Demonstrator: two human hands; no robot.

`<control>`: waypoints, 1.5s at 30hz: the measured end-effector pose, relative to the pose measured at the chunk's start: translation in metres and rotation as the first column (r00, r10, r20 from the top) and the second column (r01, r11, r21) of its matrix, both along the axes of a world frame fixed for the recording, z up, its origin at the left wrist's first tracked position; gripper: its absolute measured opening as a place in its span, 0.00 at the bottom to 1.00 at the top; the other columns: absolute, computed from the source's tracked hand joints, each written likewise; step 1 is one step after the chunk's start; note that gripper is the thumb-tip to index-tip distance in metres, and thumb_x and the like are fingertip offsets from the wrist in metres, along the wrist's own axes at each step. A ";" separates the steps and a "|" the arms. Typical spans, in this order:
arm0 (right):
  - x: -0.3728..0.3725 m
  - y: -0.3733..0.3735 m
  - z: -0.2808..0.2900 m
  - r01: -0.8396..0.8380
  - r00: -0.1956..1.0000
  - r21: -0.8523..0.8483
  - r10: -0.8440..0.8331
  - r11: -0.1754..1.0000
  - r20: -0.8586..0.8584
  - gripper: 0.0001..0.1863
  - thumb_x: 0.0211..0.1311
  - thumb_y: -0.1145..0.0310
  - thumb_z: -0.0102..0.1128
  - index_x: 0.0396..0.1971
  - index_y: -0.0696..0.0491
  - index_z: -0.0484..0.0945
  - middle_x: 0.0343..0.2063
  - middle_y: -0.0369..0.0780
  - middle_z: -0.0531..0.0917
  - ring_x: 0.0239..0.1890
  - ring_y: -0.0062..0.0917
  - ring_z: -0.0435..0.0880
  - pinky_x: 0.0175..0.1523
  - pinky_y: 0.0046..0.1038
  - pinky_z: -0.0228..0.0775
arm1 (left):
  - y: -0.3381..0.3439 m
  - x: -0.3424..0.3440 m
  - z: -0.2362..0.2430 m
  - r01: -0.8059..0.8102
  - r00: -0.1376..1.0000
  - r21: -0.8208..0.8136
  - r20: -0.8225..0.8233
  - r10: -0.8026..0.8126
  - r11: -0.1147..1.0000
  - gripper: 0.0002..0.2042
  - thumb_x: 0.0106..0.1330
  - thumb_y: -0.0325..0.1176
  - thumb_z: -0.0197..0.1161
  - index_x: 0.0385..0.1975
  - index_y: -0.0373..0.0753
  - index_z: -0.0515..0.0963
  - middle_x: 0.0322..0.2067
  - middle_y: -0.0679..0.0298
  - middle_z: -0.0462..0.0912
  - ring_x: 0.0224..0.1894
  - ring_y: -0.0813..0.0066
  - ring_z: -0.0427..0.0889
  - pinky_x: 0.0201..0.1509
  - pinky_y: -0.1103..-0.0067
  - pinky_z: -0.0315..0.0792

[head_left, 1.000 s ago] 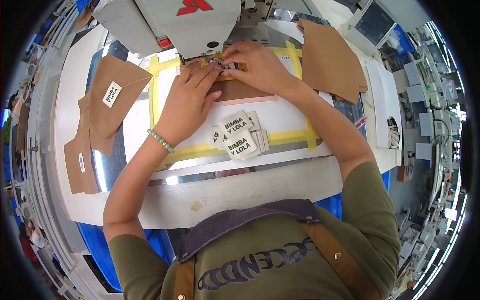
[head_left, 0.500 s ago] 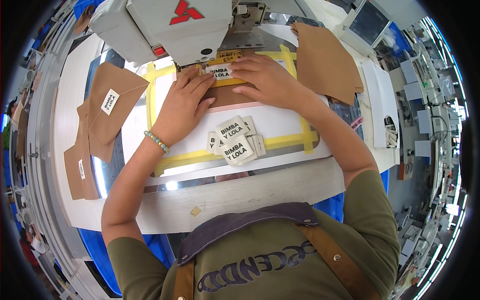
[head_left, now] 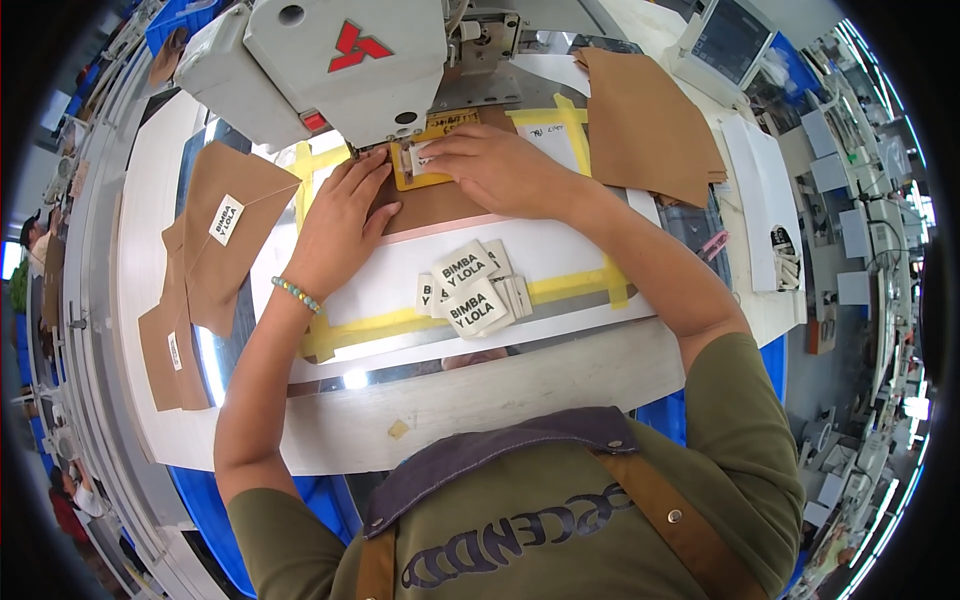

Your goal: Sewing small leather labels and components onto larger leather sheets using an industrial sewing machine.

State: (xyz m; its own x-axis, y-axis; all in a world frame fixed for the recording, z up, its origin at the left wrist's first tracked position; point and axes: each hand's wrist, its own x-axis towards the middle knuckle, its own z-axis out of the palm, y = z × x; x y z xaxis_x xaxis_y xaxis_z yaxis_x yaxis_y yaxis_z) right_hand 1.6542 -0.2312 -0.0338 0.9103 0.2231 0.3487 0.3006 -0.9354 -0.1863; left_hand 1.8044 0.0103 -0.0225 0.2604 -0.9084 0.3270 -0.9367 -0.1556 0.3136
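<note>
My left hand (head_left: 340, 225) lies flat on a brown fabric piece (head_left: 440, 205) just under the head of a white sewing machine (head_left: 320, 65). My right hand (head_left: 490, 170) presses its fingertips on a small white label (head_left: 420, 158) that sits in a yellow clamp frame (head_left: 415, 178) below the needle. A loose pile of white printed labels (head_left: 470, 290) rests on the white board (head_left: 580, 250) nearer to me. Yellow tape (head_left: 400, 322) outlines that board.
A stack of brown fabric pieces with sewn labels (head_left: 215, 245) lies at the left. More brown pieces (head_left: 645, 130) sit at the right back, beside a small screen (head_left: 730, 45). White paper and a pink clip (head_left: 715, 243) lie at the right. The table's front edge (head_left: 480, 400) runs before my apron.
Both hands have slid the brown piece and label farther in under the machine head. The view has tipped, so the machine looms larger.
</note>
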 end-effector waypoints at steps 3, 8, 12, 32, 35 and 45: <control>0.001 0.002 0.005 0.014 0.998 0.028 -0.012 1.000 -0.068 0.19 0.72 0.73 0.55 0.59 0.52 0.85 0.66 0.37 0.82 0.69 0.35 0.75 0.75 0.36 0.70 | 0.003 0.004 0.001 0.027 0.997 0.055 0.065 -0.030 0.998 0.23 0.70 0.29 0.70 0.64 0.31 0.78 0.71 0.54 0.76 0.72 0.51 0.73 0.76 0.63 0.69; 0.000 0.004 0.011 0.022 0.996 -0.048 -0.026 0.999 -0.081 0.19 0.73 0.72 0.55 0.60 0.51 0.85 0.67 0.37 0.82 0.70 0.37 0.75 0.76 0.37 0.69 | 0.001 0.003 0.005 0.012 0.996 0.085 0.089 -0.020 0.996 0.23 0.69 0.30 0.70 0.63 0.31 0.78 0.70 0.55 0.78 0.72 0.52 0.74 0.76 0.64 0.69; 0.000 0.004 0.014 0.001 0.996 0.024 0.001 1.000 -0.089 0.18 0.70 0.73 0.57 0.57 0.53 0.86 0.65 0.38 0.83 0.67 0.37 0.78 0.73 0.36 0.72 | 0.000 0.004 0.009 0.024 0.995 0.113 0.094 -0.035 0.993 0.23 0.69 0.30 0.70 0.63 0.32 0.78 0.70 0.54 0.78 0.72 0.52 0.74 0.76 0.64 0.69; 0.016 -0.005 0.015 0.027 0.992 0.073 -0.018 0.997 -0.129 0.18 0.73 0.68 0.59 0.59 0.50 0.85 0.67 0.37 0.81 0.70 0.38 0.76 0.75 0.40 0.70 | 0.004 0.007 0.014 -0.039 0.997 0.077 0.076 0.034 0.996 0.23 0.71 0.32 0.68 0.64 0.31 0.78 0.65 0.51 0.81 0.62 0.46 0.78 0.71 0.60 0.72; 0.016 -0.004 0.016 0.047 0.991 0.092 -0.035 0.995 -0.130 0.18 0.74 0.66 0.59 0.59 0.52 0.85 0.68 0.39 0.81 0.71 0.40 0.75 0.76 0.41 0.68 | 0.007 0.008 0.015 -0.062 0.998 0.067 0.018 0.061 0.996 0.22 0.72 0.32 0.68 0.63 0.31 0.78 0.64 0.50 0.82 0.59 0.44 0.79 0.71 0.58 0.71; -0.023 -0.028 0.022 0.075 0.993 0.191 -0.090 0.979 0.071 0.19 0.75 0.62 0.61 0.57 0.55 0.86 0.65 0.42 0.83 0.69 0.39 0.77 0.74 0.41 0.68 | 0.009 0.013 0.008 0.033 0.998 0.045 0.056 -0.035 0.998 0.24 0.72 0.33 0.69 0.66 0.33 0.77 0.65 0.51 0.81 0.68 0.36 0.73 0.74 0.54 0.67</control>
